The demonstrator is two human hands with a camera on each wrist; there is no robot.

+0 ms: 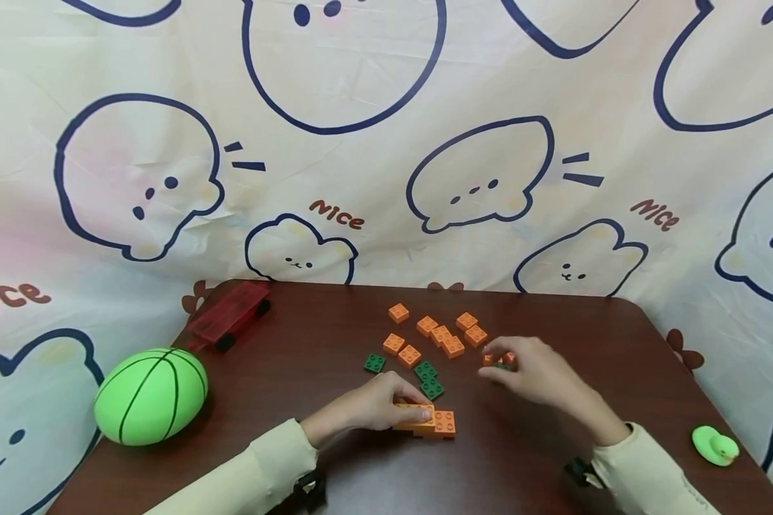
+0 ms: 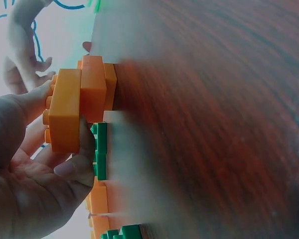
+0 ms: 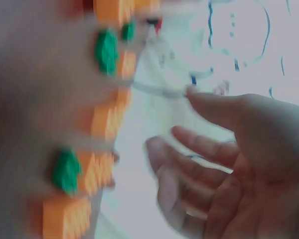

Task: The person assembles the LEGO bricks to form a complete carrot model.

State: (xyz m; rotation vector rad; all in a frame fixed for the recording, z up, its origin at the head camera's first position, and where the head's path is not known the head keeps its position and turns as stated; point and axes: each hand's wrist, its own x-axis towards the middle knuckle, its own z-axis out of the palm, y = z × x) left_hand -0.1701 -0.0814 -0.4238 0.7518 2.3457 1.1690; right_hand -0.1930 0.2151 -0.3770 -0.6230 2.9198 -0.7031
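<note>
Holding joined orange bricks (image 1: pixel 445 423) just in front of loose green bricks (image 1: pixel 432 388), the left hand (image 1: pixel 376 402) appears in the head view, with the right hand (image 1: pixel 544 368) near a loose orange brick (image 1: pixel 487 360). The left wrist view shows thumb and fingers curled round the joined orange bricks. The right wrist view, blurred, shows fingers parted, gripping nothing; the step looks like choosing a brick to add, the next move probably calling for a pinch
</note>
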